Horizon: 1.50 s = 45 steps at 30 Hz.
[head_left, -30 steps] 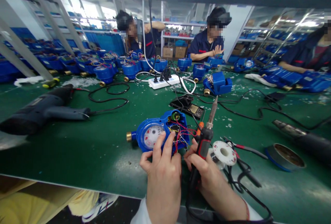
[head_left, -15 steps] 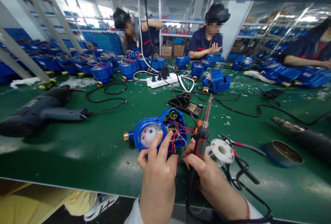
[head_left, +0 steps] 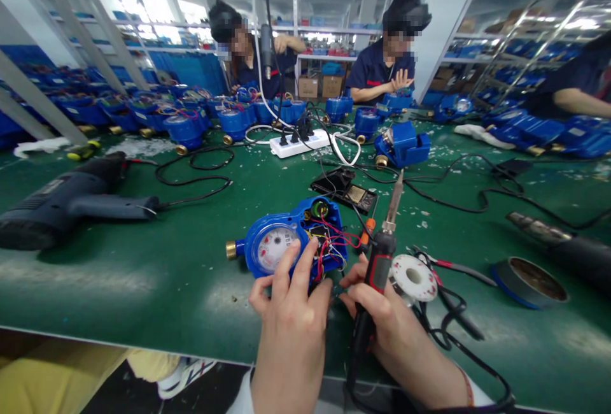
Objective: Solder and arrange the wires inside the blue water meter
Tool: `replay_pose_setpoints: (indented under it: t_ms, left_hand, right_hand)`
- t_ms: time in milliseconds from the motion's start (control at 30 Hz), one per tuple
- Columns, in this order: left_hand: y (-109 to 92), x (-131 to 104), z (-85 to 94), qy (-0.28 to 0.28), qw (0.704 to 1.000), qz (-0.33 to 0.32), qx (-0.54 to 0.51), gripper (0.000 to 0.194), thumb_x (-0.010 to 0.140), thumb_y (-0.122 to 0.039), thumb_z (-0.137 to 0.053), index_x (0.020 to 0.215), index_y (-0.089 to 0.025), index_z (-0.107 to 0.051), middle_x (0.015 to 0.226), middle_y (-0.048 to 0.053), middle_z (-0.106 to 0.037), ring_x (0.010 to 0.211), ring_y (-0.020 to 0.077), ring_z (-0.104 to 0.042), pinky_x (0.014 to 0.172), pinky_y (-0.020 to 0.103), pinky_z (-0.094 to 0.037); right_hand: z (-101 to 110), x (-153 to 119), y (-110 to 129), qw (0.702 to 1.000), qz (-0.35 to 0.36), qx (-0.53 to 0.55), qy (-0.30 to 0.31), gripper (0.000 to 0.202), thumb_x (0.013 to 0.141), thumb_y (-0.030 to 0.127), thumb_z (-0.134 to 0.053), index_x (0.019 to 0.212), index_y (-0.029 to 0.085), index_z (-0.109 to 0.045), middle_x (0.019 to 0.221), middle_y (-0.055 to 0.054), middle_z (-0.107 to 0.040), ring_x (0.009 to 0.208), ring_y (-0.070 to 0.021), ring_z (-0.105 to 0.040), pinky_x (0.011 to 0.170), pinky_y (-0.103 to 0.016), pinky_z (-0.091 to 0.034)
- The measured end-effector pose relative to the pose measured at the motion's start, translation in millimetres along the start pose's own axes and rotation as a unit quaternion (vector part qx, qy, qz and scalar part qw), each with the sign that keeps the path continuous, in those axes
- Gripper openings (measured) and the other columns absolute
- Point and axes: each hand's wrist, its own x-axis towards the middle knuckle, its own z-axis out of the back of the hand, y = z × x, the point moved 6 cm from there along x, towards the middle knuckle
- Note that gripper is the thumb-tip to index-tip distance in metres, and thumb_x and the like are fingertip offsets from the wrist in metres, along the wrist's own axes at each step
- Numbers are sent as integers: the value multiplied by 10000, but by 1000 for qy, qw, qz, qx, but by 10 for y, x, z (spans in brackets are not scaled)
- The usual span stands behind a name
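A blue water meter with a round dial and a brass fitting lies on the green bench. Its side compartment is uncovered and shows red, yellow and white wires. My left hand grips the meter at its near side, two fingers laid over the dial and housing edge. In my right hand is a soldering iron, its tip pointing up and away from the meter. The thumb and fingertips of that hand are by the meter's right corner; whether they pinch a wire there I cannot tell.
Beside my right hand are a solder spool, pliers, an orange-handled screwdriver and a round tin. An iron stand, power strip and heat gun lie beyond. Co-workers sit across.
My right hand and the soldering iron have shifted slightly right, and the fingertips are a little farther from the meter. The left hand keeps its hold. The view has tilted slightly.
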Motion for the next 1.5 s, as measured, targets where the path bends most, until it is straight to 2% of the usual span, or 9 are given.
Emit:
replay_pose_setpoints:
  t_ms: [167,300,433,567,700,900,1067,1300,1500]
  left_hand:
    - [-41,27,-43,29,998,51,36,177,785,-131,-656,807,-306,-666,1412,-33,-454,1287,302,-402,889,535,-211]
    - [-117,64,-35,56,995,72,48,202,795,-72,-593,752,-256,-665,1420,-3,-437,1302,329,-387,888,592,-227]
    - [-169,99,7,55,994,77,47,249,779,-16,-549,756,-233,-667,1411,19,-450,1293,341,-401,866,628,-267]
    - [-173,114,-8,74,992,83,64,265,805,-26,-520,813,-240,-676,1426,19,-427,1301,341,-386,863,645,-289]
    - [-165,107,-29,77,991,76,82,203,826,-81,-559,794,-250,-667,1425,-17,-432,1313,324,-370,861,626,-300]
    - [-160,93,-47,60,990,68,109,141,832,-135,-590,826,-256,-661,1406,-53,-462,1301,304,-385,834,587,-298]
    - [-140,89,-47,51,993,52,96,106,819,-144,-613,795,-240,-650,1391,-45,-486,1294,318,-380,844,537,-297]
    - [-61,15,-34,53,997,18,48,153,812,-91,-595,770,-232,-637,1421,-2,-454,1314,292,-353,899,472,-290]
    - [-64,13,0,27,999,3,41,170,844,-118,-561,765,-242,-645,1400,11,-482,1292,271,-393,869,450,-284]
  right_hand:
    - [7,87,81,998,27,-45,24,228,921,41,-304,1021,198,-434,1137,-78,-422,963,-182,-435,784,-276,-426]
    - [20,129,112,996,28,-61,57,219,938,65,-304,982,206,-465,1178,-79,-440,1052,-195,-431,855,-311,-444]
    - [46,143,114,995,34,-79,43,224,937,68,-302,990,213,-465,1129,-80,-455,1075,-208,-426,894,-344,-440]
    - [67,141,110,998,40,-50,2,256,911,31,-283,1028,207,-429,1052,-68,-449,934,-167,-456,809,-267,-452]
    - [55,78,43,998,40,-40,-40,265,860,22,-318,1021,203,-424,1004,-58,-452,819,-157,-450,694,-251,-451]
    - [-6,38,-104,1000,-16,6,-19,337,788,-27,-322,1015,193,-439,1057,-89,-463,916,-175,-486,741,-273,-469]
    - [0,76,-106,999,-34,1,-14,266,823,7,-339,959,189,-477,1046,-86,-470,847,-174,-466,701,-274,-448]
    - [-46,17,-151,999,-26,12,-22,301,859,10,-379,1061,207,-483,1130,-89,-450,979,-193,-467,793,-306,-465]
    - [-14,27,-102,1000,0,19,-25,328,874,27,-402,1135,221,-438,1105,-75,-439,949,-185,-464,784,-300,-458]
